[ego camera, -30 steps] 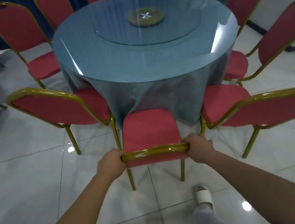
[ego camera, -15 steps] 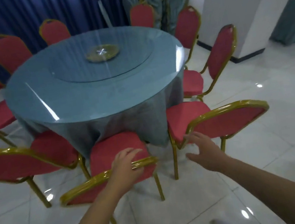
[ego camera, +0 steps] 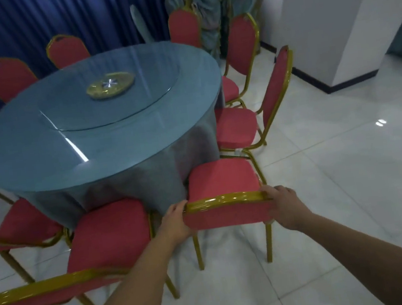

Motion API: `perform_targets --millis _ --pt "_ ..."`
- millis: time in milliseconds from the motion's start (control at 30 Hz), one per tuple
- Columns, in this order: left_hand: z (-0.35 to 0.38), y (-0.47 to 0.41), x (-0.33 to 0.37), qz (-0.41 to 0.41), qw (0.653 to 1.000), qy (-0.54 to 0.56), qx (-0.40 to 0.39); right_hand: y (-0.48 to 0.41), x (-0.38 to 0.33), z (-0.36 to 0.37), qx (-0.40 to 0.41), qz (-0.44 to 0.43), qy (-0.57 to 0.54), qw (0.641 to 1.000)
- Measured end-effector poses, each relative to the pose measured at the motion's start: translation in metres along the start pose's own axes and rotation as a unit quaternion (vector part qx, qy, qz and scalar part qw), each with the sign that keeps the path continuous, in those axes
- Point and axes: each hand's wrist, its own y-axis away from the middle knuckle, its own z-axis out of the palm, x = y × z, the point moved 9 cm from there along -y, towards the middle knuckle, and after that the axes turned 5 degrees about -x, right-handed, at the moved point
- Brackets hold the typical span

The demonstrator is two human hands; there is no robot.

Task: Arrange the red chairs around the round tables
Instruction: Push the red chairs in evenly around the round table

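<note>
Fingers (ego camera: 177, 208) of my left hand (ego camera: 176, 223) curl over the left end of the gold top rail of a red chair (ego camera: 221, 179), while my right hand (ego camera: 286, 207) wraps the rail's right end; both hands grip the backrest from behind, forearms reaching in from the near edge; the chair stands at the near right side of the round surface (ego camera: 40, 154), its seat turned toward the hanging grey-blue cloth (ego camera: 134, 179) and close against it, though I cannot tell whether they touch; its two near legs stand on the white tiled floor (ego camera: 354, 182); just to its left a second chair (ego camera: 110, 232) has its seat up against the cloth, its gold-edged back crossing the near left corner; to the right and farther off a third chair (ego camera: 236, 128) faces the surface, its back toward the right, and a fourth chair (ego camera: 241, 43) stands beyond it; more red chairs ring the far and left sides; a glass turntable (ego camera: 136, 102) with a gold hub (ego camera: 111, 84) lies at the middle of the surface; a blue curtain (ego camera: 47, 24) hangs across the far side; a white pillar (ego camera: 356, 14) rises at the far right; ceiling lights glint off the floor.
</note>
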Motion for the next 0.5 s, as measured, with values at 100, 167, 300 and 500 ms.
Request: perform_targets --millis 100,167,300,500 --pt "0.002 -0.005 0.006 -0.045 0.996 -0.047 0.068 -0.002 0.002 -0.006 0.0 -0.013 -0.063 0.998" --pt "-0.001 0.001 0.008 -0.056 0.992 -0.084 0.074 0.004 0.013 0.001 0.012 0.002 -0.011 1.0" --pt "0.017 0.042 0.008 -0.029 0.996 -0.073 0.044 0.022 0.038 0.014 0.014 -0.024 0.033 0.999" --pt "0.088 0.107 0.014 0.012 0.998 -0.044 0.052 0.046 0.059 0.019 0.04 -0.073 0.085 0.993"
